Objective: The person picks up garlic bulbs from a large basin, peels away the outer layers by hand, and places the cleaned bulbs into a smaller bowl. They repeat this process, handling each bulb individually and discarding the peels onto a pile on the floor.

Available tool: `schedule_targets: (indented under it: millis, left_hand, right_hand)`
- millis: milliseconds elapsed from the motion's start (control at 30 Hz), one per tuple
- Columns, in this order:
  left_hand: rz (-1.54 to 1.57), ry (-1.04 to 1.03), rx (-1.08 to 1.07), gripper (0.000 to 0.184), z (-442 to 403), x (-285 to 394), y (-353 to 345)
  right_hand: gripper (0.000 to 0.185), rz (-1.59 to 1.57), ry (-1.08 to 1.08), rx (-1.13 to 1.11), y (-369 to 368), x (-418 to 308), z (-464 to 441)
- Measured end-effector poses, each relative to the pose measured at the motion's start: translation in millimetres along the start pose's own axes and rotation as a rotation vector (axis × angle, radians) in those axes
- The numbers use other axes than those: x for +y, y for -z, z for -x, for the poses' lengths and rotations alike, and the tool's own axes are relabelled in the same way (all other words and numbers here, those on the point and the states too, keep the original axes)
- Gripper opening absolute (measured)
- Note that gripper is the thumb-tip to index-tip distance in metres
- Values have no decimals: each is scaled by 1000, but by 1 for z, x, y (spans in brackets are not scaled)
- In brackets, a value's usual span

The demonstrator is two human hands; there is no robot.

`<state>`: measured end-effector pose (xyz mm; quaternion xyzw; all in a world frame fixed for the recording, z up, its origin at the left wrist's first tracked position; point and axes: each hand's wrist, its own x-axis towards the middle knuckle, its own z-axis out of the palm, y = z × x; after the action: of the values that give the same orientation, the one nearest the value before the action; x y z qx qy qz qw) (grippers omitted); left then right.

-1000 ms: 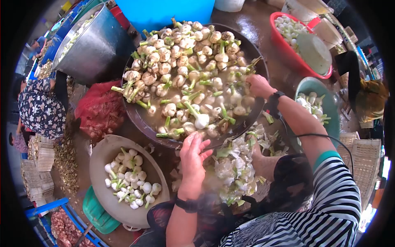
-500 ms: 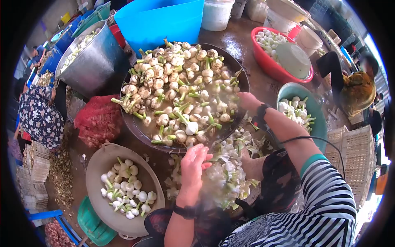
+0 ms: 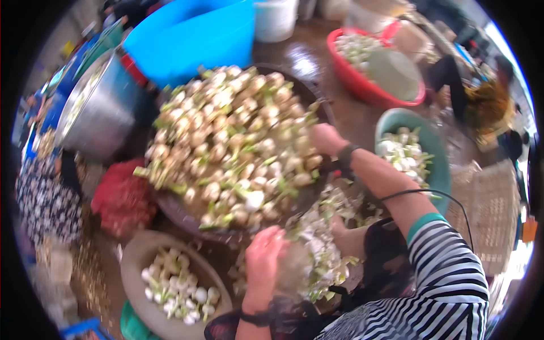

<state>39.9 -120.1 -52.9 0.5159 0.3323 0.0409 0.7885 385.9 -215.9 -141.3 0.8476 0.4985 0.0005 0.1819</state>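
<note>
A wide dark basin [image 3: 187, 222] holds a heap of garlic bulbs [image 3: 221, 130] with trimmed green stems and roots, in murky water. My right hand [image 3: 327, 139] is at the basin's right rim, its fingers blurred and mostly hidden against the bulbs. Below the near rim, my left hand [image 3: 264, 258] is raised with its fingers loosely bent, and no object shows in it. One whiter bulb [image 3: 254, 200] lies on the heap near this hand. Under and right of the left hand, peeled skins and leaves [image 3: 323, 249] lie in a pile.
Cleaned bulbs fill part of a grey-brown basin [image 3: 131, 266] at lower left and a green basin [image 3: 442, 150] at right. A blue tub [image 3: 192, 45], metal pot [image 3: 107, 116], red mesh sack [image 3: 123, 198] and red basin [image 3: 351, 82] surround me. Other people sit at both sides.
The view has shifted and blurred, with the heaped basin now lower and further left. My left hand's fingers look more bent. My right hand stays at the basin's right rim.
</note>
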Motion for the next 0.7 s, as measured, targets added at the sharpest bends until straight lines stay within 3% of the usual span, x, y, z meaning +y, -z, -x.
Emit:
schedule_targets:
  millis: [33,67,133,167,200,233,300,367,467,567,600,700]
  left_hand:
    - [14,-18,0,33,0,1,-2]
    - [10,-28,16,35,-3,-3,-4]
    - [14,-68,38,57,-1,1,-12]
    - [6,-175,47,69,4,7,-20]
    - [3,-255,84,70,7,9,-29]
    - [4,-338,130,72,10,10,-37]
    - [-63,-320,-12,70,2,-4,-25]
    - [29,-273,-38,63,8,-6,-27]
    - [125,-330,85,60,24,0,-33]
    - [-140,-469,187,62,27,-2,-33]
    - [-328,-717,226,62,4,-30,-17]
    - [-535,-870,207,62,25,-16,-25]
  right_hand:
    - [14,134,78,78,3,6,-1]
    - [7,108,156,-32,32,8,0]
    - [8,-1100,164,50,72,5,22]
    - [10,-973,150,-82,141,-12,51]
    - [14,-1256,219,-181,131,-29,54]
    - [17,-1275,266,-271,148,-49,69]
    - [16,-1208,375,-178,159,-87,95]
    - [17,-1055,221,79,175,-111,119]
    - [30,-1559,-37,191,174,-129,135]
    - [50,-1841,-119,136,172,-160,156]
    - [45,-1883,-186,224,175,-173,163]
    - [43,-1564,-161,327,172,-177,169]
